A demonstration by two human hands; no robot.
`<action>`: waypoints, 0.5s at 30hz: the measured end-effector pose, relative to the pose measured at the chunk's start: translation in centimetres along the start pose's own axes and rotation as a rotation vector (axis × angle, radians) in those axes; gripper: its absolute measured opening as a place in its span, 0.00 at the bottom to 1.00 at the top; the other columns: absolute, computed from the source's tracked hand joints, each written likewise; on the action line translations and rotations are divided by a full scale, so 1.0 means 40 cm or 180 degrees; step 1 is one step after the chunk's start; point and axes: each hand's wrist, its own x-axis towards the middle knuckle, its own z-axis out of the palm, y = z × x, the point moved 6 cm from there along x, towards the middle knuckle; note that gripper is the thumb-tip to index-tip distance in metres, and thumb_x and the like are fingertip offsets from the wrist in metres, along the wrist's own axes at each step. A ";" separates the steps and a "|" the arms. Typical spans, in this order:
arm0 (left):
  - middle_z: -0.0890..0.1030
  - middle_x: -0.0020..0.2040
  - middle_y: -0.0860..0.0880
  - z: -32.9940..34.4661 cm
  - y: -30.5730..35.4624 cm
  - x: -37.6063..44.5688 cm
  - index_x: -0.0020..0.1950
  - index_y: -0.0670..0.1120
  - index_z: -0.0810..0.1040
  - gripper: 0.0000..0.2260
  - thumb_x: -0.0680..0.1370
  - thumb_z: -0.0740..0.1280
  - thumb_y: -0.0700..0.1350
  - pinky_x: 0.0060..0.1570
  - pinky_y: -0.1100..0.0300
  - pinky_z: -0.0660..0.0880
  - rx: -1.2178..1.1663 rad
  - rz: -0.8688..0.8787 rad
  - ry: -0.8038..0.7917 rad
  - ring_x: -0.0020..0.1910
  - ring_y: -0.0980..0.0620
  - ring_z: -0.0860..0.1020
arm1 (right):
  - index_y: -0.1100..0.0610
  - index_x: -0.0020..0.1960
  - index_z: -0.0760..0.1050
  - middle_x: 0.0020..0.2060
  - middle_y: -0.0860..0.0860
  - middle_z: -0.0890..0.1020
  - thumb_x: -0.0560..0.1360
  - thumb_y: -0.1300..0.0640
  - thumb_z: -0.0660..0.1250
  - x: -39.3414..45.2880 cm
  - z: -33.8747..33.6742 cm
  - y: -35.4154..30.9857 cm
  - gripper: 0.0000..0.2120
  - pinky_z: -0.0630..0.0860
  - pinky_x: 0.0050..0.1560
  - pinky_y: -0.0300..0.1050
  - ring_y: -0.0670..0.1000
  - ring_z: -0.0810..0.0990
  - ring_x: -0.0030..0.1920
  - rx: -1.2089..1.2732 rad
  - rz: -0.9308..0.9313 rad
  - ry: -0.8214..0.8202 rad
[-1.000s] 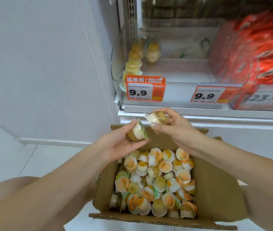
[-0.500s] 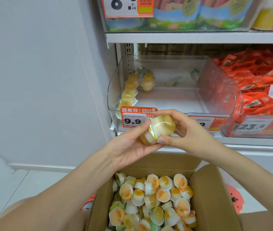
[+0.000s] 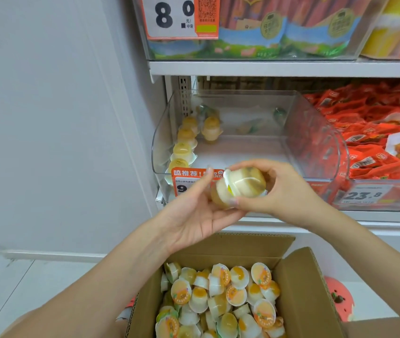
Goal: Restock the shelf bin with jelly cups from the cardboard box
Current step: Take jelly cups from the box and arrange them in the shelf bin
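Both hands' fingers grasp paired jelly cups (image 3: 239,187) before shelf bin (image 3: 316,132) front lip; bin floor mostly bare.

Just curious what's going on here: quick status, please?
Both hands hold two jelly cups lid to lid, right hand's fingers curled round them. Shelf bin mostly bare. Nothing in the way.

Two jelly cups (image 3: 239,187), pale yellow and amber, are pressed together lid to lid, lying sideways between the left hand (image 3: 194,213) and right hand (image 3: 275,191). Behind the hands, the clear shelf bin (image 3: 316,132) holds a few cups along its left wall. Below them, the open cardboard box (image 3: 308,289) is heaped with cups.
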 end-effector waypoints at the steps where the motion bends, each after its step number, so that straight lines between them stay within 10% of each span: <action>1: 0.80 0.58 0.37 -0.007 0.017 0.001 0.63 0.39 0.74 0.24 0.77 0.60 0.57 0.49 0.52 0.80 0.0282 0.0103 0.0191 0.52 0.42 0.82 | 0.49 0.53 0.80 0.46 0.45 0.84 0.59 0.52 0.82 0.022 -0.020 -0.008 0.24 0.76 0.49 0.36 0.42 0.81 0.45 -0.0050 -0.0003 0.0175; 7: 0.79 0.38 0.56 -0.080 0.134 -0.016 0.43 0.50 0.75 0.09 0.75 0.66 0.54 0.42 0.57 0.76 0.5097 0.1724 0.1764 0.40 0.57 0.78 | 0.54 0.57 0.79 0.47 0.48 0.81 0.60 0.46 0.79 0.293 -0.086 0.024 0.28 0.69 0.44 0.38 0.47 0.78 0.47 -0.1467 0.0378 0.0606; 15: 0.81 0.41 0.53 -0.081 0.134 0.007 0.44 0.50 0.73 0.12 0.75 0.64 0.58 0.42 0.52 0.77 0.5621 0.1799 0.1763 0.44 0.51 0.80 | 0.54 0.45 0.74 0.43 0.52 0.80 0.66 0.47 0.75 0.478 0.049 0.175 0.15 0.67 0.35 0.40 0.54 0.79 0.45 -0.2400 0.0507 -0.0182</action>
